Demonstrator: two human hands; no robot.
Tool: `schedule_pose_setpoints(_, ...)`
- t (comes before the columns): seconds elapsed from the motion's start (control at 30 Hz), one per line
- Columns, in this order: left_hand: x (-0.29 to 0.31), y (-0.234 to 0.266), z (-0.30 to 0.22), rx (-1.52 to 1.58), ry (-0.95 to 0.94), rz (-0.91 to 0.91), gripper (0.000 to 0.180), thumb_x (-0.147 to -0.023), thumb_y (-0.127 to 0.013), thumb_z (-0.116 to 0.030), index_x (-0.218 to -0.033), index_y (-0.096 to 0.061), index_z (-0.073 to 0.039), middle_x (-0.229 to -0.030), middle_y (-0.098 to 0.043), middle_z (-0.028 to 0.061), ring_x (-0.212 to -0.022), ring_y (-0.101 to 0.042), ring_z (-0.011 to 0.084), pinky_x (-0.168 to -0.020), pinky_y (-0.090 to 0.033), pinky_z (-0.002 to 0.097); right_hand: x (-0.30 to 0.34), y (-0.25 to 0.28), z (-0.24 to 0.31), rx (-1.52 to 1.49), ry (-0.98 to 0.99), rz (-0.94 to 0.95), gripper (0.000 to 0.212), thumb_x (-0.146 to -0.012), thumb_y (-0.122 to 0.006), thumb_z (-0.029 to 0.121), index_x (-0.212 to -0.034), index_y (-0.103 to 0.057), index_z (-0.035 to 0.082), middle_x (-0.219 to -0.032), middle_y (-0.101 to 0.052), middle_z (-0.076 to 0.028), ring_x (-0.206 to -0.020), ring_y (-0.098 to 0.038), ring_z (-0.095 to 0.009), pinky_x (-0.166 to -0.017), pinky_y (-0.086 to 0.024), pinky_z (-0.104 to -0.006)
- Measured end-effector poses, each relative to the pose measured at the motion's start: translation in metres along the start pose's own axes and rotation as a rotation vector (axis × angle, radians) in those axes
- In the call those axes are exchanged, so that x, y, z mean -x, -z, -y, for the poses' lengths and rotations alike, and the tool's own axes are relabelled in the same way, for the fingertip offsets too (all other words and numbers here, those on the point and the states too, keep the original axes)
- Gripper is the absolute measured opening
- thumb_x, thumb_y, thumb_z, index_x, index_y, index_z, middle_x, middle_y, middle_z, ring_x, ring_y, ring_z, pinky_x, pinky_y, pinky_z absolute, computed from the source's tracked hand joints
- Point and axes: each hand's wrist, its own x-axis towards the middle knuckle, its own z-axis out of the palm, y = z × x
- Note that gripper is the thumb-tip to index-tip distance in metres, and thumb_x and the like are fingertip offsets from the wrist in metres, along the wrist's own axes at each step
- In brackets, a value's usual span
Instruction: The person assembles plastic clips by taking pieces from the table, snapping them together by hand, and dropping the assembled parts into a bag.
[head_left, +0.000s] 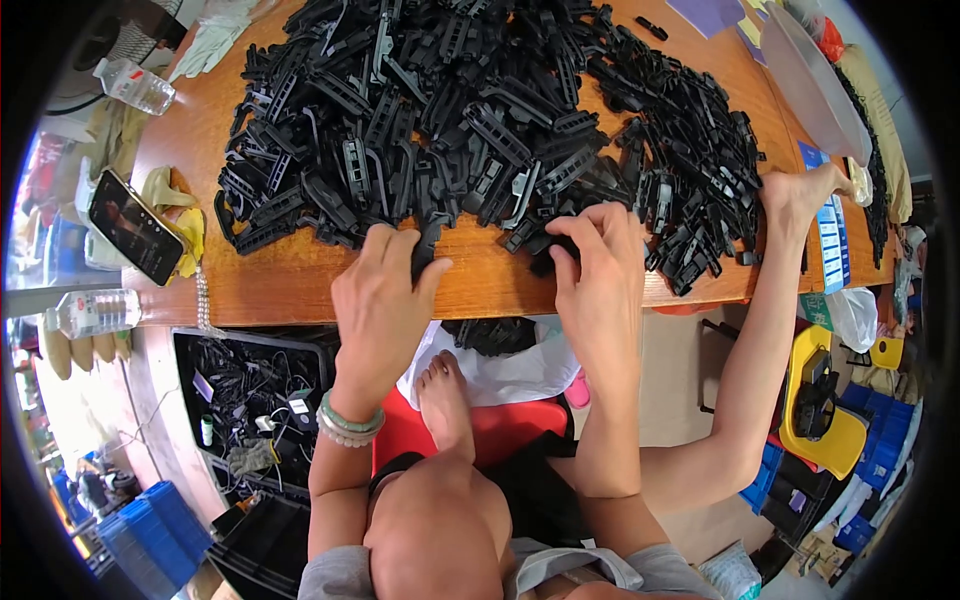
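My left hand (pixel 380 305) is at the front edge of the wooden table, thumb and fingers closed around a black plastic clip-like part (pixel 427 250). To its right, my right hand (pixel 605 285) pinches a small black plastic piece (pixel 563 243), partly covered by the fingers. Just beyond both hands spreads a large heap of black plastic parts (pixel 400 130), many long with slotted frames. A second heap of smaller black parts (pixel 690 170) lies beyond and to the right of my right hand.
On the left are a phone (pixel 137 228), a banana peel (pixel 188 240) and plastic bottles (pixel 98 312). A bare foot (pixel 800 200) rests on the table's right side, near a large basin (pixel 815 85). Below stand a black crate (pixel 250 400) and yellow chair (pixel 825 410).
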Motion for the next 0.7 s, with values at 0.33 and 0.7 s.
schedule_pose_setpoints(0.33, 0.006, 0.002, -0.021, 0.565, 0.134, -0.018, 0.017, -0.075, -0.065, 0.003, -0.087, -0.054, 0.001, -0.089, -0.06, 0.0101, -0.074, -0.062, 0.0174, -0.064, -0.048, 0.0264, 0.014, 0.006, -0.012, -0.425, -0.033, -0.296, 0.022, -0.076, -0.058, -0.007, -0.096, -0.057, 0.002, -0.1, -0.055, -0.012, -0.09, -0.054, -0.025, -0.077, -0.042, -0.0301)
schedule_pose_setpoints(0.7, 0.016, -0.01, -0.047, 0.953, 0.374, 0.517, 0.022, -0.092, -0.051, -0.012, -0.102, -0.061, 0.005, -0.087, -0.066, 0.0069, -0.083, -0.062, 0.011, -0.066, -0.047, 0.0236, 0.057, 0.029, 0.001, -0.759, -0.314, 0.085, 0.016, -0.073, -0.069, -0.005, -0.088, -0.067, -0.001, -0.082, -0.066, -0.009, -0.068, -0.059, -0.012, -0.062, -0.047, -0.0237)
